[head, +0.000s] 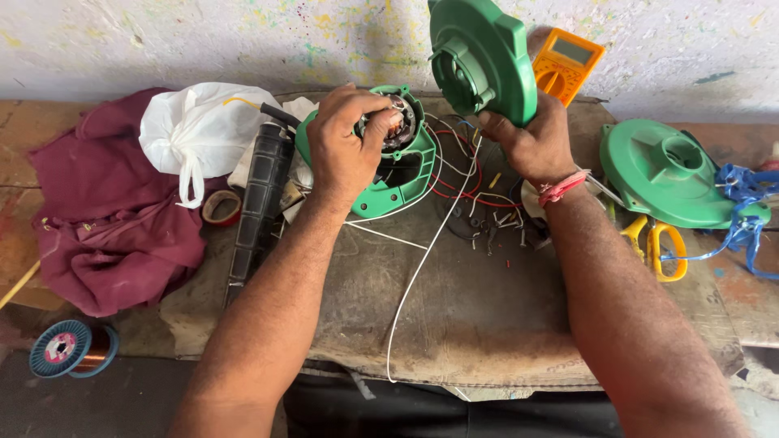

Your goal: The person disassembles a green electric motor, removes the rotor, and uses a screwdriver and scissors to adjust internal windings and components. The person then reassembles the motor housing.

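- Spool of copper wire (71, 348), lower left of the frame, off the work mat and well apart from both hands; parked, not in use.
- Maroon cloth (114, 219) and a white plastic bag (199, 130) bunched at the left, pushed aside so the centre stays free.
- Black ribbed handle (260, 203) lies lengthwise just left of the green motor housing (398, 182); a tape roll (221, 208) sits beside it.
- Left hand (345, 146), upper centre, curled closed over the housing's rim, fingertips at the exposed motor core (398, 122); grip seems meant to steady it on the mat (454, 308).
- Red, white and black wires (454, 174) trail from the housing towards the lower centre.
- Right hand (531, 142) clamped on a green cover (483, 57), held upright above the mat, hollow side turned leftward, clear of the housing.
- Orange multimeter (568, 61) behind it, against the wall.
- Second green cover (669, 174) lies flat at the right, with yellow-handled scissors (657, 243) and blue cord (742, 203) near.
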